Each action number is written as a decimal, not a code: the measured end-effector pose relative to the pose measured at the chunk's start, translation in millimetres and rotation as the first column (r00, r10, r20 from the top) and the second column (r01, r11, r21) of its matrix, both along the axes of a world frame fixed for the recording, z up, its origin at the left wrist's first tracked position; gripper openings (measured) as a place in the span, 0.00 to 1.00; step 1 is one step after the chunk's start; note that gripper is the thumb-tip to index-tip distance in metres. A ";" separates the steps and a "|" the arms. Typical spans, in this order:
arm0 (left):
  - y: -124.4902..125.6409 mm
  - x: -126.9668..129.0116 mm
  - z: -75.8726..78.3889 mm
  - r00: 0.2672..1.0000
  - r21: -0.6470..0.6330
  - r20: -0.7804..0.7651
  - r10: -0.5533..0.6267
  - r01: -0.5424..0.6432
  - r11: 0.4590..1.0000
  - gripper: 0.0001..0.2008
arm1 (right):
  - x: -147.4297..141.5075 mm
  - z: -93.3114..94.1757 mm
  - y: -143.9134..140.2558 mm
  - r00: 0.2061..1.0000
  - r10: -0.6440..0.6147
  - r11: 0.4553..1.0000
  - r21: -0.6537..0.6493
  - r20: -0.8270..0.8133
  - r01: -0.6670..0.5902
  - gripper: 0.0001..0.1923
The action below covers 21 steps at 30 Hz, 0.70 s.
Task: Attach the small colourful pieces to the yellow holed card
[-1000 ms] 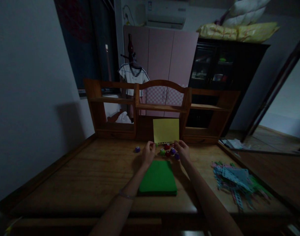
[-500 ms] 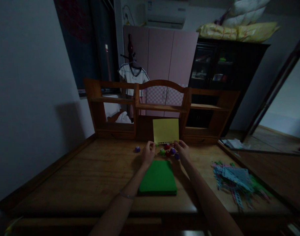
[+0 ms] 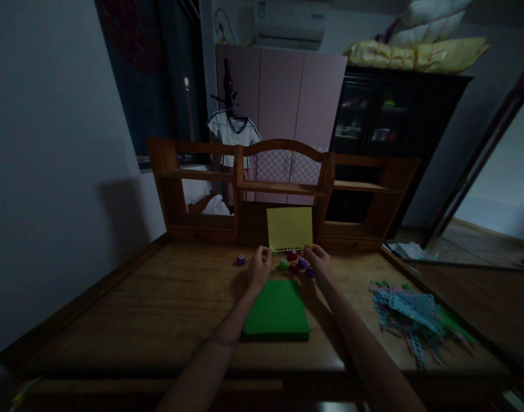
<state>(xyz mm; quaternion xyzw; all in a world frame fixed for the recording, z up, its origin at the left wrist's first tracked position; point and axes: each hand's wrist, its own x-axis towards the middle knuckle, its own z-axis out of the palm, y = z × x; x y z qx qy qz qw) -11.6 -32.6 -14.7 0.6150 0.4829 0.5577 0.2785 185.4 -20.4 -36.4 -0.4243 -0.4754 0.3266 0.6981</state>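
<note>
A sheet of yellow paper (image 3: pixel 290 228) stands raised above the desk, a row of small dark holes or marks along its lower edge. My left hand (image 3: pixel 260 268) pinches its lower left corner, and my right hand (image 3: pixel 319 263) pinches the lower right one. Beneath the sheet, between my hands, sit several small round pieces with white tops: a green piece (image 3: pixel 284 264), red pieces (image 3: pixel 292 267) and purple pieces (image 3: pixel 302 263). Another purple piece (image 3: pixel 240 260) lies left of my left hand. Nearer to me is a stack of green sheets (image 3: pixel 276 312), lying between my forearms.
On the right of the wooden desk (image 3: pixel 167 309) lies a pile of blue, green and pink plastic strips and stencil-like pieces (image 3: pixel 412 315). A wooden shelf unit (image 3: pixel 283 187) rises along the back edge. A wall (image 3: pixel 64 189) borders the left side.
</note>
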 end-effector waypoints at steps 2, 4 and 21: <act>0.3 -0.1 -0.6 1.000 0.000 -0.001 -0.004 0.004 1.000 0.10 | -0.1 0.4 -0.3 1.000 0.000 1.000 -0.002 -0.007 0.000 0.17; 1.8 -0.1 -2.6 1.000 0.004 -0.006 -0.006 0.006 1.000 0.10 | 0.1 0.3 -0.2 1.000 0.014 1.000 0.004 -0.018 -0.014 0.17; 3.8 0.7 -4.1 1.000 -0.002 -0.014 0.000 0.000 1.000 0.10 | 2.2 -3.2 4.7 0.999 0.014 1.000 0.019 -0.033 -0.013 0.16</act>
